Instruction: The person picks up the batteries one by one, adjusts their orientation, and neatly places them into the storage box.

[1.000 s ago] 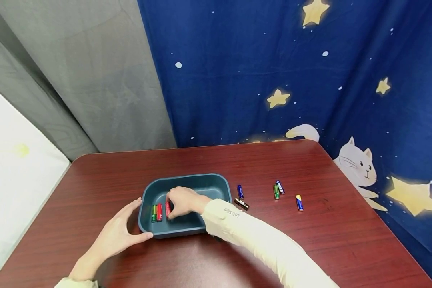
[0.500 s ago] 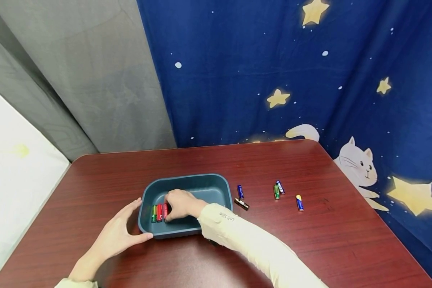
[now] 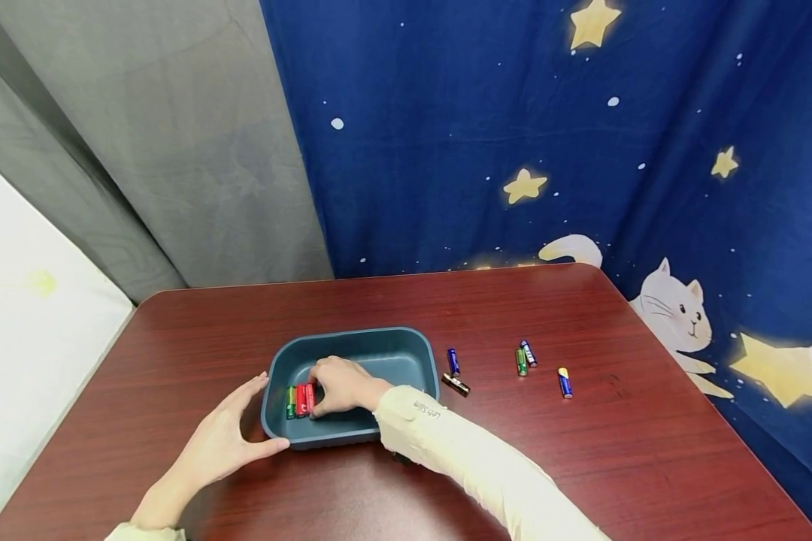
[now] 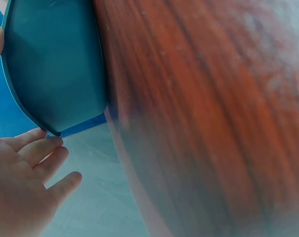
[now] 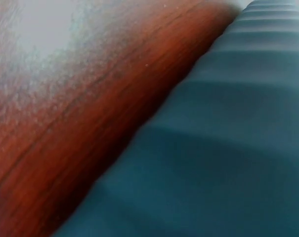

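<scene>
A dark teal plastic bin [image 3: 395, 368] sits on the table. My right hand [image 3: 341, 385] reaches into it, thumb and fingers pinching a red battery [image 3: 310, 396]. Left of that battery lie another red battery [image 3: 301, 401] and a green one [image 3: 291, 403], side by side on the bin floor. My left hand [image 3: 216, 439] is at the bin's left end, thumb and fingers spread with the tips at the rim. In the left wrist view, the left hand's straight fingers meet the bin's edge [image 4: 53, 132]. The right wrist view shows the bin's ribbed outer wall [image 5: 213, 158], not the hand.
Right of the bin lie a dark blue battery [image 3: 453, 362] and a black one [image 3: 456, 385]. Farther right are a green battery [image 3: 521, 362], a blue-and-white one [image 3: 528, 353] touching or nearly touching it, and a blue-and-yellow one [image 3: 565, 383]. A curtain [image 3: 446, 150] hangs behind the table [image 3: 616, 443].
My right hand has moved slightly left with the red battery, closing the gap to the other red battery. The left hand has stayed in place.
</scene>
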Tool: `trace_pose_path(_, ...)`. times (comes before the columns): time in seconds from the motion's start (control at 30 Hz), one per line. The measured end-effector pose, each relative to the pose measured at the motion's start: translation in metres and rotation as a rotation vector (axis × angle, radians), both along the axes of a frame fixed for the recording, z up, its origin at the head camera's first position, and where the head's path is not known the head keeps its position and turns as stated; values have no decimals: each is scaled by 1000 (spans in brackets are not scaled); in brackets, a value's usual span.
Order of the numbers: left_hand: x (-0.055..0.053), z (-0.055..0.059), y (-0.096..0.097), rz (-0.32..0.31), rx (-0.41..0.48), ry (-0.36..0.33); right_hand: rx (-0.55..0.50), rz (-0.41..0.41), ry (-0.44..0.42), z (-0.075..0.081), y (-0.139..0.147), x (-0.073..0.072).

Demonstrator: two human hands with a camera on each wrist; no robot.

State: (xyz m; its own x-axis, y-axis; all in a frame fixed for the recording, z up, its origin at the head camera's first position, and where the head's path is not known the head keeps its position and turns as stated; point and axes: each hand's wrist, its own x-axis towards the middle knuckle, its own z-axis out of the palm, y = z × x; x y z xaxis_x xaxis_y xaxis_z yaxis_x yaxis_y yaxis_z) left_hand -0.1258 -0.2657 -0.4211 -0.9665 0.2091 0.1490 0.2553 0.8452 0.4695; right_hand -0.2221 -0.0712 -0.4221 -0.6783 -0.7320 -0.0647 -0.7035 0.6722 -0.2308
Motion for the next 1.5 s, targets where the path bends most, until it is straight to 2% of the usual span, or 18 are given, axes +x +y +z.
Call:
trace_pose_path(0.47,0,0,-1,7,3,-16,-46,3,-30,-1,3,-2)
trace_pose_path(0.6,-1,-1,0,8,2,-21,-90,4,-78,7,9,-3)
trace_pose_path(0.77,0,1,1,17,-4,-30,-171,41,-105,25,25,-3)
trace_pose_path(0.97,0,2,1,22,-6,-41,-255,80,-140,52,53,1)
trace_pose_path(1.1,0,2,0,18,-10,-34,-321,89,-128,67,75,3)
trace_pose_path(1.33,-1,1,1,11,-14,-27,-461,89,-6,80,122,-3)
trace_pose_path(1.5,0,1,1,11,-14,-28,-523,19,-11,81,164,-12)
